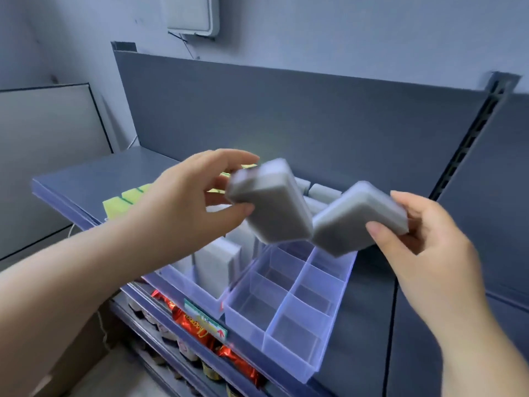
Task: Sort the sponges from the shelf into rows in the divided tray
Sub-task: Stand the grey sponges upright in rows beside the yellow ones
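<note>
My left hand (189, 202) pinches a grey sponge (272, 204) by its near end, tilted and blurred, above the trays. My right hand (423, 242) grips a second grey sponge (357, 219) by its right end, next to the first one. Below them sits a clear divided tray (289, 336) whose visible compartments hold nothing. To its left a second clear tray (197, 290) holds grey-white sponges (220, 267) standing on edge. Yellow-green sponges (126, 199) lie on the shelf behind my left hand. More grey sponges (320, 193) lie at the back of the shelf.
The grey shelf (114, 173) has a tall back panel (286, 116) and a slotted upright (472, 138) at the right. On the lower shelf lie red foil packets (194, 325) and jars. A white box (191, 15) hangs on the wall above.
</note>
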A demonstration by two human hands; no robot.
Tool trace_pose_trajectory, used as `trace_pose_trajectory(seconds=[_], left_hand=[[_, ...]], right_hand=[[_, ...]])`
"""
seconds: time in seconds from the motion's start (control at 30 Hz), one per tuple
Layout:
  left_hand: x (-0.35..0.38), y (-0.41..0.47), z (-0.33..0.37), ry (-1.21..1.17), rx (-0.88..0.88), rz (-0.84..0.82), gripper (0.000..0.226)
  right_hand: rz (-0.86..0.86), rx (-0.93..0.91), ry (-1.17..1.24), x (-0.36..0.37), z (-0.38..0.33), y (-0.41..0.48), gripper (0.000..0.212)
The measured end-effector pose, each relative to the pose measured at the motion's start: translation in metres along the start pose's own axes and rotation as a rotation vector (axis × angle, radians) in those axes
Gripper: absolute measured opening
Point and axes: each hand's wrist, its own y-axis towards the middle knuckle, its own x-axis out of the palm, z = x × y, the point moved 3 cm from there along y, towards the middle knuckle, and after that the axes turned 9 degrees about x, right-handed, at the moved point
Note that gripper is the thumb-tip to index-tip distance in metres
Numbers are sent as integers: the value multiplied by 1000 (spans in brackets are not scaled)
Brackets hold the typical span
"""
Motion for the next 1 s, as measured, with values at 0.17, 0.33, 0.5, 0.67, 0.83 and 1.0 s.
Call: trace_pose_trajectory(seconds=[0.17,0.33,0.5,0.67,0.83,1.0], left_hand=[[9,41,-25,69,76,-160,43],[14,76,-52,46,147,-314,29],[15,113,-71,8,277,-429,34],[23,136,-83,-22,396,-565,32],[37,140,-82,-50,466,-644,31],[52,132,-78,21,488,-684,35]], right_hand=[[75,50,-134,8,4,6,35],[187,104,-216,14,-4,4,34],[294,148,-326,28,-19,5,31],[294,232,-462,41,-29,7,33],[308,298,-503,40,-29,0,34],[257,332,-498,34,-16,0,33]])
